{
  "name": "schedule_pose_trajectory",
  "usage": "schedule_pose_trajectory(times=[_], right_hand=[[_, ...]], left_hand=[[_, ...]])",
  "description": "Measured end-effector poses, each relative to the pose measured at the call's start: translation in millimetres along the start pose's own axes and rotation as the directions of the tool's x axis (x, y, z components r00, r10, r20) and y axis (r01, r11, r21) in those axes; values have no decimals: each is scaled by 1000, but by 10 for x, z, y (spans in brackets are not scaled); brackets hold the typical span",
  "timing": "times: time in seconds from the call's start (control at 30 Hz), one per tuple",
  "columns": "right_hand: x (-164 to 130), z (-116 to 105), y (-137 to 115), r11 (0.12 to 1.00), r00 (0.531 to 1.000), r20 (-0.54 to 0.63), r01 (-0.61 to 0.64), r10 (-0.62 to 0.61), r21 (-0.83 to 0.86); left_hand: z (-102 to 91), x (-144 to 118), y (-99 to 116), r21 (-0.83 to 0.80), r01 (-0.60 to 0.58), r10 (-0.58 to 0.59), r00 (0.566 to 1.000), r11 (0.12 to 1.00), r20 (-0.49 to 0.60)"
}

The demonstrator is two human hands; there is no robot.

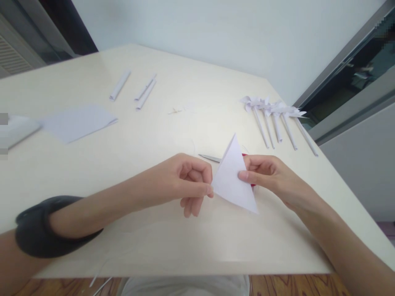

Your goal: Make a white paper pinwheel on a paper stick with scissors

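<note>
Between my two hands is a white sheet of paper (233, 176) folded into a triangle, its point upward, held above the table. My left hand (194, 183) pinches its left corner between thumb and index finger, the other fingers curled below. My right hand (262, 172) grips its right edge, thumb in front and fingers behind. Behind the paper lies a pair of scissors (211, 158); one blade shows on the left and bits of red handle on the right, the rest hidden.
Several paper pinwheels on rolled sticks (274, 115) lie at the right. Rolled paper tubes (120, 85) rest at the back left, near flat paper sheets (82, 123). Small scraps (179, 109) lie mid-table. A bin with a pale liner (185, 285) stands below the front edge.
</note>
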State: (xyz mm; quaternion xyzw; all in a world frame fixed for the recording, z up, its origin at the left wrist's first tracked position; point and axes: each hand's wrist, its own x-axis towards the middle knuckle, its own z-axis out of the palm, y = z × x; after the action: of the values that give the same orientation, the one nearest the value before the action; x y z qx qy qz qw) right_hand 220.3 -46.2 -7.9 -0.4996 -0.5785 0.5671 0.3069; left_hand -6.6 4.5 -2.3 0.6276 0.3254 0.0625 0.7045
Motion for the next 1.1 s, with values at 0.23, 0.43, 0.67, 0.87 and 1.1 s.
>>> schedule_pose_trajectory(times=[0.23,0.43,0.67,0.87,1.1], right_hand=[[-5,-19,3,998,997,-72,-1,-3,-58],[-11,-22,-19,997,996,-91,3,-9,-73],[-11,-12,-19,996,993,-115,-14,4,-90],[-21,10,-31,997,992,-127,0,-10,-78],[2,67,-44,1000,999,-39,-13,13,7]], left_hand=[[-6,-18,16,59,-66,66,998,996,-2],[4,-26,8,56,-65,66,998,996,-13],[7,-22,-23,65,-60,61,998,996,-14],[29,-29,-15,82,-60,64,996,995,-57],[58,-25,-9,84,-65,73,993,994,-92]])
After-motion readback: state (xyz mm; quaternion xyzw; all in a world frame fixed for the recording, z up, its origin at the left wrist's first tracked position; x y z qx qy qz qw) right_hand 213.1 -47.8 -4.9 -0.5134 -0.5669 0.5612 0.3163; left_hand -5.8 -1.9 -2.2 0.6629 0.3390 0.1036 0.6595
